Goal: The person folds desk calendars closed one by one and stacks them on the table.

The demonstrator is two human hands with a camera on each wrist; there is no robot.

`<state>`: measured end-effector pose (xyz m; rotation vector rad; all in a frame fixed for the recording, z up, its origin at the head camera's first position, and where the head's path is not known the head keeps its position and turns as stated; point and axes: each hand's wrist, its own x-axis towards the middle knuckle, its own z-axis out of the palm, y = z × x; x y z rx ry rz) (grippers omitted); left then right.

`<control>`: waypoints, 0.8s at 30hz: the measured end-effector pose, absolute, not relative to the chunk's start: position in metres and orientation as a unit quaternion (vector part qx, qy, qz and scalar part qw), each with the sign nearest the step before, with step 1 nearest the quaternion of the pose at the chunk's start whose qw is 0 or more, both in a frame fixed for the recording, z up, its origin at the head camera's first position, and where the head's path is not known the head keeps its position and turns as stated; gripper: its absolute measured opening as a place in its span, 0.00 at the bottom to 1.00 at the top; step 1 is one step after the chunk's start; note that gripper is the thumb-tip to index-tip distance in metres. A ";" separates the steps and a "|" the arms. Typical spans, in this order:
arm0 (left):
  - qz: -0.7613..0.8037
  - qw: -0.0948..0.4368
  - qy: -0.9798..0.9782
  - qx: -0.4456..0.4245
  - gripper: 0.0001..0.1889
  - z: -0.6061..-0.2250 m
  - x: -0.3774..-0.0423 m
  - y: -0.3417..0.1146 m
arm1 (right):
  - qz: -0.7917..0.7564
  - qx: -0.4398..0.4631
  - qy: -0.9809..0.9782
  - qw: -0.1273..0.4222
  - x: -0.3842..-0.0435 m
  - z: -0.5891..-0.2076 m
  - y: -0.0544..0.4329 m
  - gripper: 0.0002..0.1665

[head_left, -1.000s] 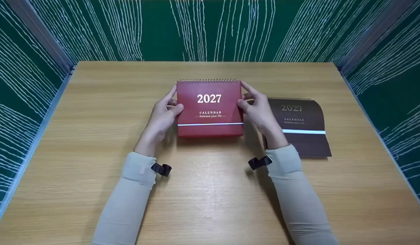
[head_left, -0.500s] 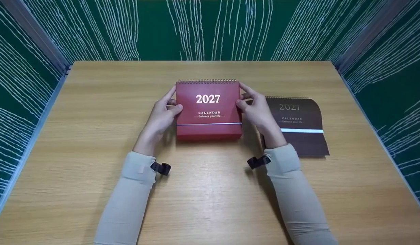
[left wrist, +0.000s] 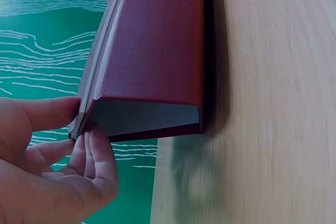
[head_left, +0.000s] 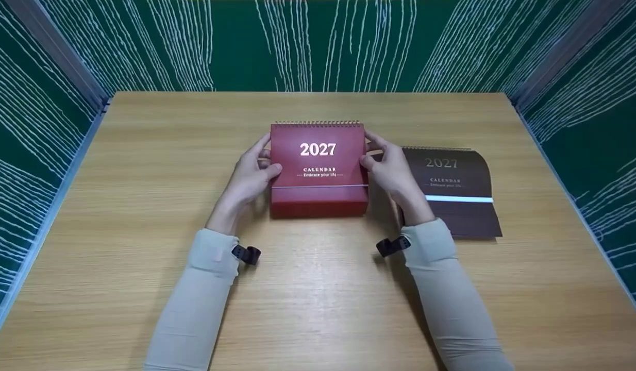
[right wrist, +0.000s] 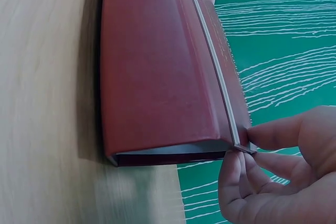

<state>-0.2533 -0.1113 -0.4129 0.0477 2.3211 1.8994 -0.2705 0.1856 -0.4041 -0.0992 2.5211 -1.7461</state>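
A red 2027 desk calendar with a wire spiral along its top stands in the middle of the table, its cover leaning back. My left hand pinches the calendar's left edge, thumb on the front cover and fingers behind. At the opposite edge, my right hand grips it the same way. In the left wrist view the red base is folded into a hollow wedge with a pale inside. The right wrist view shows the same open wedge from the other end, with a light elastic band across the cover.
To the right, partly behind my right forearm, lies a dark brown 2027 calendar with a pale band and a curled upper corner. The wooden table ends at green walls with white streaks at the back and sides.
The red calendar's lower front face has come further into view, and its band now looks like a thin line. Both hands have kept hold; the left has shifted slightly right.
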 end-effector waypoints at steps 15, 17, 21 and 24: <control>0.622 0.069 0.780 0.004 0.43 -0.419 -0.254 -0.110 | -0.567 -0.030 0.822 0.034 -0.272 -0.417 0.180 0.39; 0.622 0.067 0.780 0.002 0.42 -0.420 -0.254 -0.110 | -0.569 -0.031 0.821 0.033 -0.272 -0.417 0.179 0.39; 0.618 0.069 0.783 -0.002 0.41 -0.421 -0.254 -0.110 | -0.562 -0.032 0.826 0.027 -0.272 -0.420 0.178 0.38; 0.614 0.074 0.786 -0.005 0.40 -0.422 -0.254 -0.109 | -0.556 -0.031 0.830 0.023 -0.272 -0.423 0.177 0.38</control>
